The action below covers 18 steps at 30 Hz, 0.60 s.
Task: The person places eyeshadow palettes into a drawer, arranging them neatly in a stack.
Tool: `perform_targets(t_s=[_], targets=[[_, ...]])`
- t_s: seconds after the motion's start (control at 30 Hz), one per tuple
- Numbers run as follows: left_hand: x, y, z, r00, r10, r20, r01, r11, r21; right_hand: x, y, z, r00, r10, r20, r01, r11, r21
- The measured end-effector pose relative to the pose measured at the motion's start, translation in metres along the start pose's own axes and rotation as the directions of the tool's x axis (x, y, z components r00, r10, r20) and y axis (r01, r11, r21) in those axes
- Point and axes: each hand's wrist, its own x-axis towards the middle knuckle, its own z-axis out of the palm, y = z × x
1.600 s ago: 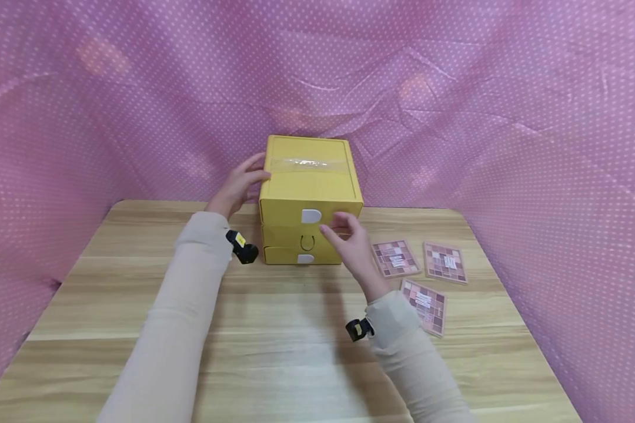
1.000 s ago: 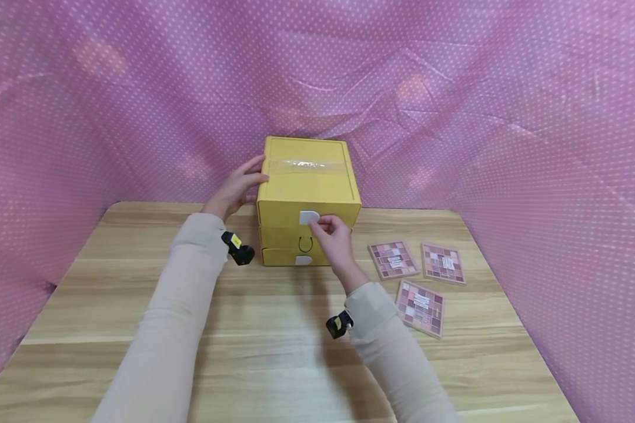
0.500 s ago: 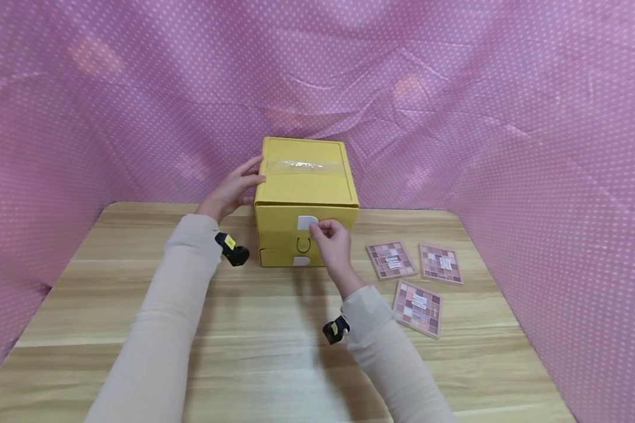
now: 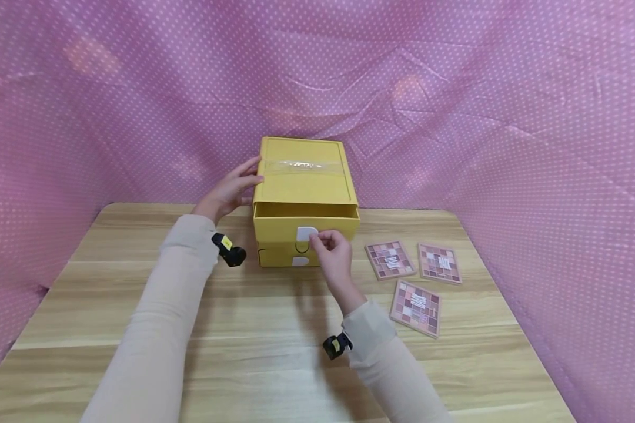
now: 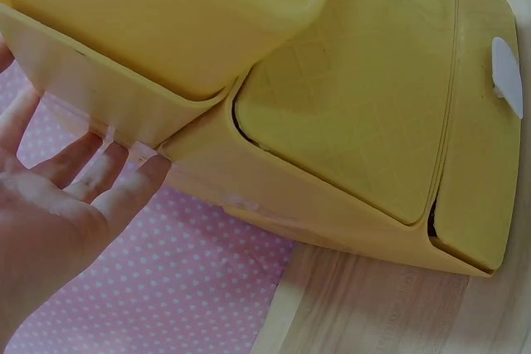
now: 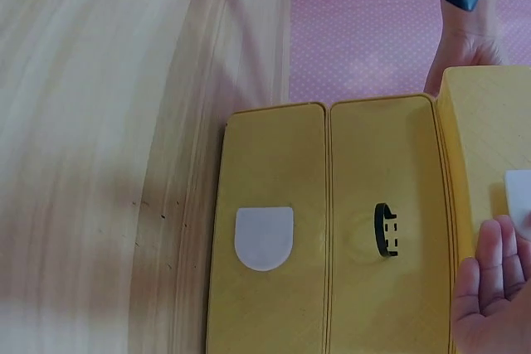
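Note:
A yellow three-drawer box [image 4: 303, 188] stands on the table with clear tape across its top. Its top drawer [image 4: 273, 229] is pulled partway out, with a gap behind the front panel. My right hand [image 4: 336, 258] pinches the white handle [image 4: 304, 233] of that drawer between thumb and fingers. Against the box's left side rests my left hand [image 4: 230, 191], its fingers extended along the wall, as the left wrist view also shows. Below, the middle drawer [image 6: 357, 172] has a black loop handle [image 6: 382, 230], and the bottom drawer [image 6: 265, 159] a white tab [image 6: 264, 238]; both are closed.
Three eyeshadow palettes lie flat to the right of the box: one nearest it [image 4: 390, 260], one farther right [image 4: 440, 263] and one closer to me [image 4: 416, 308]. The wooden table [image 4: 264, 358] is bordered by pink dotted cloth [image 4: 201, 88].
My right hand moved in to the top drawer's white handle, took hold of it and drew the drawer out toward me. My left hand stayed at the box's left side.

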Motion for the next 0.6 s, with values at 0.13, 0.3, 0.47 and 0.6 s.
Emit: perform_targets(t_s=[0.13, 0.3, 0.47, 0.6], targets=[[-0.001, 0.001, -0.001, 1.000, -0.001, 0.004, 0.001, 1.000, 0.007, -0.006, 0.000, -0.001, 1.000, 0.004, 0.000, -0.004, 1.000, 0.011], [0.001, 0.000, -0.001, 1.000, -0.002, -0.001, 0.002, 1.000, 0.001, -0.013, 0.001, -0.006, 1.000, -0.006, 0.011, 0.006, 1.000, 0.014], [0.003, -0.001, 0.000, 1.000, 0.003, -0.002, -0.003, 1.000, -0.003, -0.023, -0.007, -0.011, 0.999, -0.033, 0.015, 0.033, 0.999, 0.020], [0.005, -0.002, 0.000, 1.000, 0.009, -0.009, -0.009, 1.000, -0.009, -0.029, -0.012, -0.014, 0.998, -0.059, 0.026, 0.059, 0.998, 0.014]])
